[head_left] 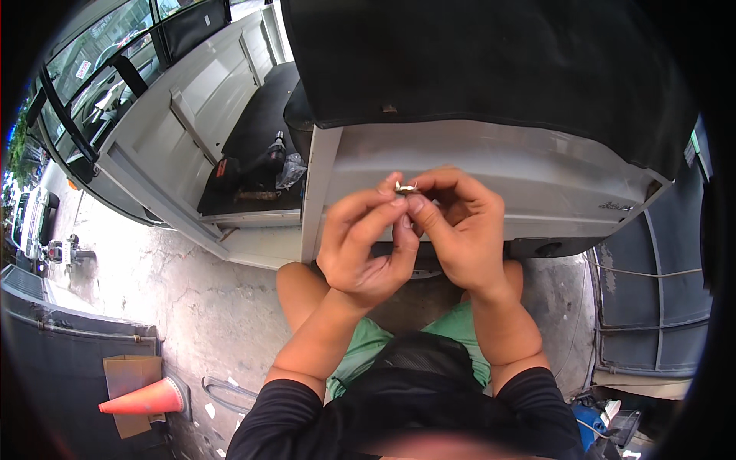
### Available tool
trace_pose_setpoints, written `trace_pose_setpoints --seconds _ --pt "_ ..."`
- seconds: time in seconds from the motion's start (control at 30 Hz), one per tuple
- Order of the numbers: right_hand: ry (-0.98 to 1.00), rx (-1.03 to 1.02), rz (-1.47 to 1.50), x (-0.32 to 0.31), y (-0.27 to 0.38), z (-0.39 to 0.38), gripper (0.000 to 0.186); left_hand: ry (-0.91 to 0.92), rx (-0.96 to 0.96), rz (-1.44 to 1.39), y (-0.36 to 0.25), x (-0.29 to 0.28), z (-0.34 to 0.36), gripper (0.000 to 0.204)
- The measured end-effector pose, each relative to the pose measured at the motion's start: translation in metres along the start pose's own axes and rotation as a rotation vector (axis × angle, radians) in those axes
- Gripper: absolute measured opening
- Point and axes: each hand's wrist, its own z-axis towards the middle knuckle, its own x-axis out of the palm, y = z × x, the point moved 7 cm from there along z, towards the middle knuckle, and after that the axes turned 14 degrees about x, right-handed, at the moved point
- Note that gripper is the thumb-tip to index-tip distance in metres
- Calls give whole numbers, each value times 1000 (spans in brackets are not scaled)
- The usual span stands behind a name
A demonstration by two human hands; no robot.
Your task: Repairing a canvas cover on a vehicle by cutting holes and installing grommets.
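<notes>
A small shiny metal piece (405, 188) is pinched between the fingertips of both my hands, in front of the vehicle's pale side panel. Its exact kind is too small to make out. My left hand (364, 241) is closed on it from the left, thumb and fingers bent together. From the other side, the thumb and forefinger of my right hand (465, 230) grip it. Part of the piece is hidden by the fingertips. Above the hands, a black cover (491, 69) drapes over the panel (552, 165).
Left of the panel, a power drill (274, 153) and a clear plastic bag (291, 170) lie on the vehicle's dark floor (257, 126). An orange traffic cone (146, 397) lies on its side by some cardboard (132, 369) at lower left. A dark metal panel (652, 284) stands at right.
</notes>
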Motion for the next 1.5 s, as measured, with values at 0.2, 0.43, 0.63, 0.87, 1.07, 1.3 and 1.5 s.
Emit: trace_pose_setpoints --seconds 0.2,0.43,0.63,0.87,1.07,1.3,1.5 --pt "-147 -444 -497 6 72 19 8 -328 -517 -119 63 -14 33 44" --pt "-41 -436 -846 25 103 28 10 -193 -627 -511 61 -7 57 24" --pt "37 -408 -965 32 112 33 15 -211 -696 -748 58 5 48 26" --pt "72 -227 -1000 30 112 39 15 -245 -676 -734 58 7 46 22" --pt "-27 -367 -968 34 111 41 17 -270 -695 -688 53 8 47 22" --pt "-174 -538 -838 35 98 35 13 -321 -648 -592 56 6 44 18" --pt "-212 -677 -938 47 96 35 9 -384 -650 -514 49 4 44 17"
